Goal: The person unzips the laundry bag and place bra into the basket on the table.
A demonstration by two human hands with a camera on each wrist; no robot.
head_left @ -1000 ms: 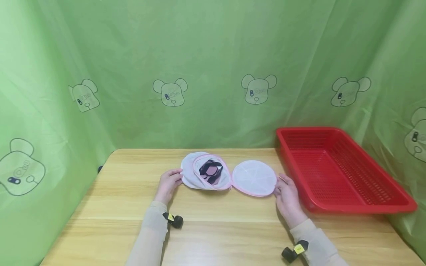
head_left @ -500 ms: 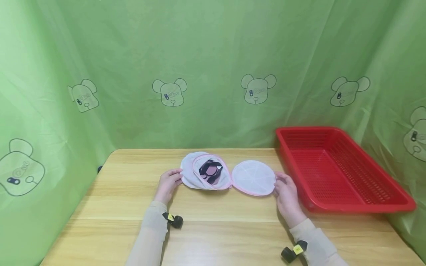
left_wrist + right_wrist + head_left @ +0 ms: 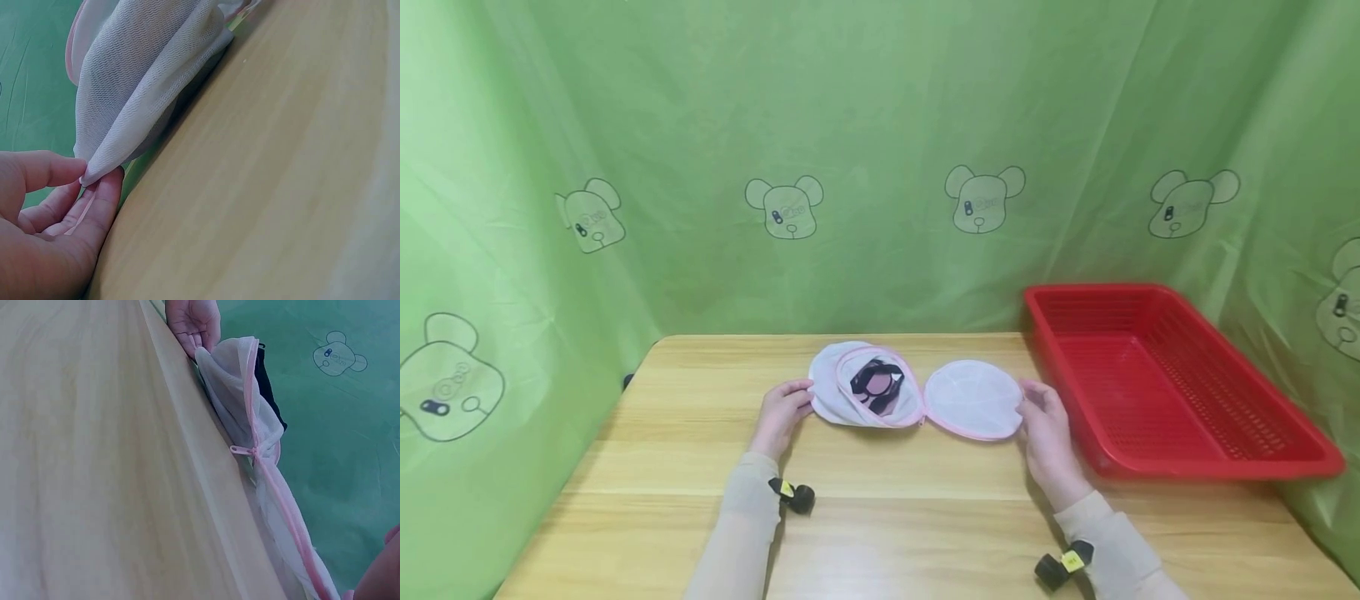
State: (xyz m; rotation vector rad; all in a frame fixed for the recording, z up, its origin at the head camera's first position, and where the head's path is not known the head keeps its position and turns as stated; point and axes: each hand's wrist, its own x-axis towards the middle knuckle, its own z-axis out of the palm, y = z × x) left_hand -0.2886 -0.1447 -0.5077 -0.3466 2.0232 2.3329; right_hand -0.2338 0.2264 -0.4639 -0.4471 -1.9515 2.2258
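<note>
A white mesh laundry bag (image 3: 835, 400) with pink zipper edging lies on the table, its round flap (image 3: 973, 400) folded out flat to the right. Inside its mouth sits a black item with straps (image 3: 880, 387), partly hidden by the mesh. My left hand (image 3: 781, 417) pinches the left end of the bag; in the left wrist view the thumb and fingers (image 3: 103, 187) meet on a gathered corner. At the flap's right edge, my right hand (image 3: 1047, 433) holds the rim between thumb and fingers. The pink zipper pull (image 3: 241, 450) hangs where bag and flap join.
A red plastic basket (image 3: 1217, 471) with slotted sides stands on the right, close beside my right hand. Green curtain (image 3: 880, 275) printed with bear heads surrounds the wooden table (image 3: 895, 517) at the back and sides.
The right hand's fingers have shifted slightly at the flap's edge, drawing closer together around it. The left hand and the bag stay nearly in place.
</note>
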